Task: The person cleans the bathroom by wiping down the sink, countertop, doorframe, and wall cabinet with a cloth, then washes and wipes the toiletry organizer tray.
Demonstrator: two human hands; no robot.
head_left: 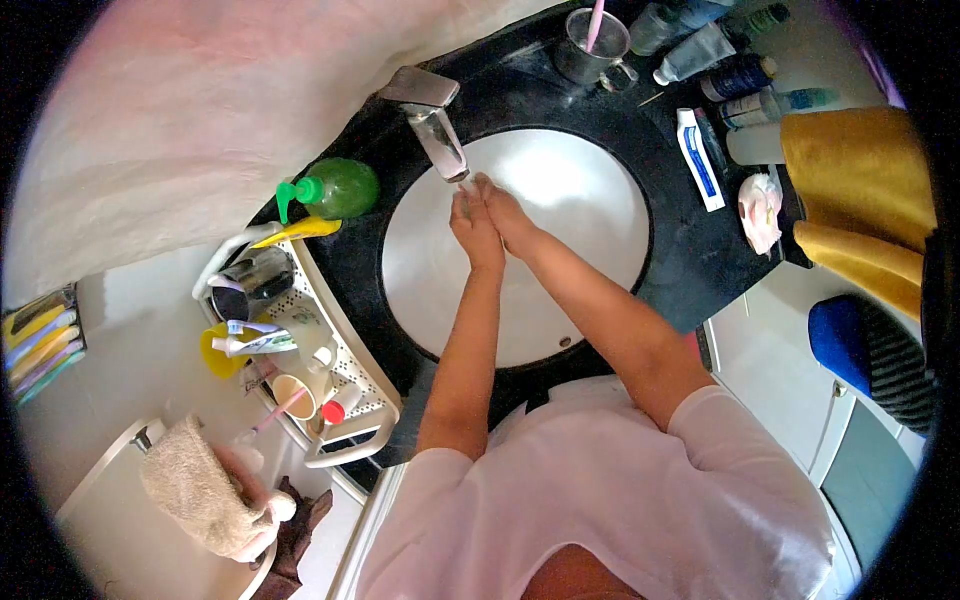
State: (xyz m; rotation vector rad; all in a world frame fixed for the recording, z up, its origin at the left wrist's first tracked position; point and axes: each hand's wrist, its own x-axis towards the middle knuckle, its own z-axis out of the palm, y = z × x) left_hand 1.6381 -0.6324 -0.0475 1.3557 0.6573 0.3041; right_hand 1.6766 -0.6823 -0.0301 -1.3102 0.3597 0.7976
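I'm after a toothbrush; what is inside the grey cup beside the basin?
A pink handle leans in the grey cup, rising past the rim; its lower end is hidden inside.

Pretty decent light overall, honestly. There's a bright glare patch in the upper part of the white sink [590, 290], while the dark counter [690, 260] around it goes almost black in spots. Wide fisheye look: edges bend and the corners drop to black. The bottles at upper right look kinda soft, and there's a purplish fringe up there too.
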